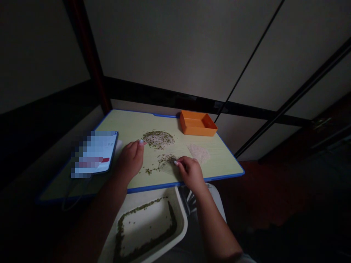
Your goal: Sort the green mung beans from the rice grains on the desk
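Note:
My left hand (131, 157) is closed, thumb against the curled fingers, at the left edge of a pile of mixed green beans and pale grains (159, 139). What it holds, if anything, I cannot make out. My right hand (191, 172) pinches with thumb and forefinger over a smaller scatter of green beans (165, 158) near the table's front edge. A dark, thin-looking item (172, 159) lies at its fingertips, and a faint curved outline shows beside it; I cannot tell what these are. Right of the piles lies a heap of pale, rice-like grains (199, 153).
An orange box (199, 130) stands at the back right of the pale table (219, 160) with blue edging. A phone (109, 146) leans at the left, its cable hanging nearby. Below the front edge sits a white tub (181, 219) with green beans along its sides.

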`<action>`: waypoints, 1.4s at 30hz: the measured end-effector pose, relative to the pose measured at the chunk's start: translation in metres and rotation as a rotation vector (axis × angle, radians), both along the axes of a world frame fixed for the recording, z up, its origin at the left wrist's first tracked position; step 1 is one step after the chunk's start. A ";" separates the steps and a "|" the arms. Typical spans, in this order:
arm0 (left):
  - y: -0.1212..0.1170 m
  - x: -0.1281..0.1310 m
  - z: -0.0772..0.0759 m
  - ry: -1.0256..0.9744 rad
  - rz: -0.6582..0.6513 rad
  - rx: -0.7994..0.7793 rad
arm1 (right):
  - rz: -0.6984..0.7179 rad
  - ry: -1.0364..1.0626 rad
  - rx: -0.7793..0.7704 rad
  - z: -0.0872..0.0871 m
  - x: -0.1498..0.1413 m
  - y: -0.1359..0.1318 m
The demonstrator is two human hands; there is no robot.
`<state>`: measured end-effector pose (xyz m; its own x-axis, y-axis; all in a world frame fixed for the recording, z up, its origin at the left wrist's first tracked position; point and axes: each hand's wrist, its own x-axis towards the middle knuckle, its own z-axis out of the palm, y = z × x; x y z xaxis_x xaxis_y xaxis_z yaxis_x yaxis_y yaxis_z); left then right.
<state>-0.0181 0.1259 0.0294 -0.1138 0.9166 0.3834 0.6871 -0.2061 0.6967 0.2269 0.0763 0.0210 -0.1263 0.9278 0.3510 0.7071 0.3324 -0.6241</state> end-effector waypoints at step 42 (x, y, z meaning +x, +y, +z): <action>-0.002 0.001 0.001 -0.003 -0.005 -0.026 | 0.132 -0.091 -0.054 0.009 0.005 0.027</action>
<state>-0.0168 0.1242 0.0307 -0.1104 0.9266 0.3595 0.6840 -0.1916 0.7038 0.2321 0.1038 0.0297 -0.2773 0.9182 0.2830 0.7136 0.3941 -0.5792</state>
